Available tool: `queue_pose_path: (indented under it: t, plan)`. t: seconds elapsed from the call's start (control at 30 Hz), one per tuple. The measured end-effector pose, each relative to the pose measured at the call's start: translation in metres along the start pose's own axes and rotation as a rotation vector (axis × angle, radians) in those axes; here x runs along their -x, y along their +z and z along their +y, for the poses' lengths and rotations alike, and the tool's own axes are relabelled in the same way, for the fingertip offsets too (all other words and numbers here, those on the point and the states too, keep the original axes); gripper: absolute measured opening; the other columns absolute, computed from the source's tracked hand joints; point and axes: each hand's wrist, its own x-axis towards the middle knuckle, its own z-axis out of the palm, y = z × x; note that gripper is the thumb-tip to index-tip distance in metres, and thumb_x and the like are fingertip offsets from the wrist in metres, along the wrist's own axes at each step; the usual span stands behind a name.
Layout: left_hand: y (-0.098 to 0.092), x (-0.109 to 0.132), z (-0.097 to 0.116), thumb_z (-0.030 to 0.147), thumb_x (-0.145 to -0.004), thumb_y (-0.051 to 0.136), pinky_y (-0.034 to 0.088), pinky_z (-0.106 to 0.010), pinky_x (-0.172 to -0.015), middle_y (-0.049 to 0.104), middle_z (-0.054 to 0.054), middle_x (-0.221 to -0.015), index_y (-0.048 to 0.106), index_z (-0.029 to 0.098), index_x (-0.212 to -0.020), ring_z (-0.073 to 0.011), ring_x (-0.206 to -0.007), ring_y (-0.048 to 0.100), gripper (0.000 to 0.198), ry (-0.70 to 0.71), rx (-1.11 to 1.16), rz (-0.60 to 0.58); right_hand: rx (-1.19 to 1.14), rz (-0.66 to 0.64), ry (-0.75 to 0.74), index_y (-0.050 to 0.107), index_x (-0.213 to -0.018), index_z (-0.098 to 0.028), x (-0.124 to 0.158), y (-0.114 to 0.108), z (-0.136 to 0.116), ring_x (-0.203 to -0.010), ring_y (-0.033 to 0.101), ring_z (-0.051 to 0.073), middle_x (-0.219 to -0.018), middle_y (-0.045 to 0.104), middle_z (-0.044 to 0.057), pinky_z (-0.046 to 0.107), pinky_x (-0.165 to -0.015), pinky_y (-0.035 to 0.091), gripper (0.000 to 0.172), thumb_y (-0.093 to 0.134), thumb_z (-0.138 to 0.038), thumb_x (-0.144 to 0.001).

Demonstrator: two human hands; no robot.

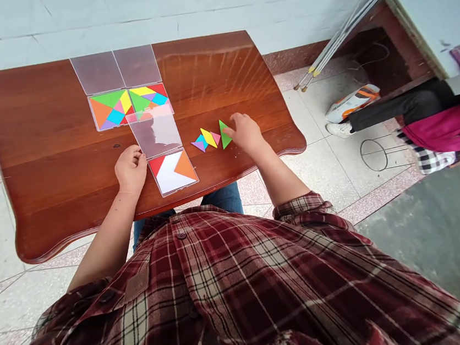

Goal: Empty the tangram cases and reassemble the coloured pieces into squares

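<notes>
My right hand [247,133] is at a green triangle tangram piece [224,134], with the thumb on its right side and the fingers curled over beside it. Left of that lie loose tangram pieces: a yellow parallelogram [208,137], a pink piece [216,138], a blue piece [201,142] and a purple triangle [199,146]. My left hand [130,168] has its fingers curled at the left edge of an open tangram case [166,175], by the hinge. Inside the case's white tray are a red triangle [156,164] and an orange triangle [185,167]. Its clear lid [154,132] lies folded back.
Two more open cases hold filled tangram squares [111,109] [149,98], their clear lids [98,74] toward the wall. The wooden table [54,159] has a curved front edge. Right of it are crutches [324,51], a bag [351,104], a wire stand [374,154] and a seated person [443,115].
</notes>
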Motion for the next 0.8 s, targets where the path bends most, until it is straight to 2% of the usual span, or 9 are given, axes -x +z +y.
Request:
queue_pose_path:
  t: [0.1, 0.27, 0.33, 0.43, 0.5, 0.57, 0.63, 0.7, 0.8]
  plan:
    - [0.003, -0.001, -0.007, 0.023, -0.080, 0.052, 0.049, -0.027, -0.074, 0.060, 0.000, -0.079, 0.060, 0.019, -0.096, -0.0114, -0.067, 0.055, 0.018, -0.012, 0.068, 0.052, 0.056, -0.070, 0.098, 0.050, -0.130, -0.005, -0.010, 0.008, 0.010, -0.110, 0.057, 0.031, -0.124, 0.055, 0.025, 0.038, -0.090, 0.044, 0.057, 0.066, -0.039, -0.087]
    - [-0.002, 0.009, -0.005, 0.022, -0.086, 0.047, 0.051, -0.029, -0.082, 0.064, -0.003, -0.090, 0.060, 0.018, -0.105, -0.0136, -0.080, 0.061, 0.024, 0.089, 0.025, 0.105, -0.022, -0.098, 0.151, 0.053, -0.121, -0.006, -0.020, 0.019, 0.016, -0.106, 0.058, 0.028, -0.117, 0.059, 0.021, 0.037, -0.088, 0.046, 0.059, 0.077, -0.035, -0.077]
    - [-0.006, 0.017, 0.007, 0.022, -0.086, 0.046, 0.050, -0.029, -0.084, 0.066, -0.004, -0.094, 0.062, 0.018, -0.104, -0.0152, -0.086, 0.062, 0.024, 0.187, -0.075, 0.019, -0.093, -0.082, 0.172, 0.056, -0.113, -0.009, -0.023, 0.021, 0.022, -0.096, 0.058, 0.024, -0.107, 0.062, 0.015, 0.035, -0.082, 0.047, 0.054, 0.081, -0.033, -0.072]
    - [-0.006, 0.027, 0.030, 0.022, -0.085, 0.048, 0.049, -0.032, -0.081, 0.067, -0.006, -0.094, 0.066, 0.019, -0.100, -0.0201, -0.089, 0.063, 0.023, 0.341, -0.292, -0.252, -0.242, -0.048, 0.182, 0.057, -0.093, -0.015, -0.024, 0.021, 0.032, -0.075, 0.053, 0.016, -0.084, 0.060, 0.003, 0.029, -0.069, 0.044, 0.037, 0.082, -0.027, -0.068]
    - [-0.002, 0.031, 0.043, 0.021, -0.084, 0.048, 0.048, -0.035, -0.079, 0.067, -0.008, -0.094, 0.067, 0.018, -0.094, -0.0238, -0.090, 0.063, 0.022, 0.414, -0.433, -0.423, -0.410, -0.048, 0.223, 0.053, -0.079, -0.019, -0.022, 0.020, 0.036, -0.061, 0.044, 0.011, -0.067, 0.051, -0.004, 0.025, -0.059, 0.039, 0.029, 0.079, -0.024, -0.069]
    - [0.003, 0.031, 0.051, 0.019, -0.085, 0.044, 0.047, -0.037, -0.079, 0.067, -0.011, -0.092, 0.068, 0.016, -0.089, -0.0263, -0.090, 0.063, 0.024, 0.438, -0.547, -0.529, -0.627, -0.065, 0.284, 0.046, -0.070, -0.021, -0.016, 0.019, 0.038, -0.052, 0.035, 0.008, -0.056, 0.040, -0.008, 0.023, -0.051, 0.031, 0.031, 0.076, -0.024, -0.073]
    - [0.008, 0.030, 0.056, 0.017, -0.085, 0.041, 0.047, -0.039, -0.079, 0.067, -0.013, -0.092, 0.069, 0.015, -0.088, -0.0273, -0.090, 0.063, 0.028, 0.427, -0.614, -0.578, -0.836, -0.055, 0.306, 0.041, -0.066, -0.023, -0.010, 0.015, 0.039, -0.048, 0.031, 0.007, -0.052, 0.036, -0.009, 0.021, -0.047, 0.026, 0.034, 0.074, -0.025, -0.075]
    - [0.012, 0.029, 0.058, 0.014, -0.085, 0.039, 0.047, -0.039, -0.079, 0.067, -0.013, -0.094, 0.069, 0.014, -0.090, -0.0274, -0.090, 0.063, 0.031, 0.414, -0.632, -0.588, -0.974, -0.016, 0.268, 0.040, -0.065, -0.023, -0.003, 0.011, 0.038, -0.048, 0.033, 0.006, -0.053, 0.038, -0.008, 0.021, -0.045, 0.026, 0.036, 0.073, -0.026, -0.076]
    - [0.016, 0.027, 0.056, 0.013, -0.084, 0.041, 0.047, -0.038, -0.079, 0.068, -0.013, -0.094, 0.070, 0.013, -0.091, -0.0267, -0.090, 0.063, 0.029, 0.413, -0.590, -0.591, -1.029, 0.028, 0.143, 0.044, -0.067, -0.022, 0.009, 0.006, 0.032, -0.049, 0.037, 0.007, -0.057, 0.044, -0.006, 0.021, -0.047, 0.030, 0.031, 0.072, -0.029, -0.078]
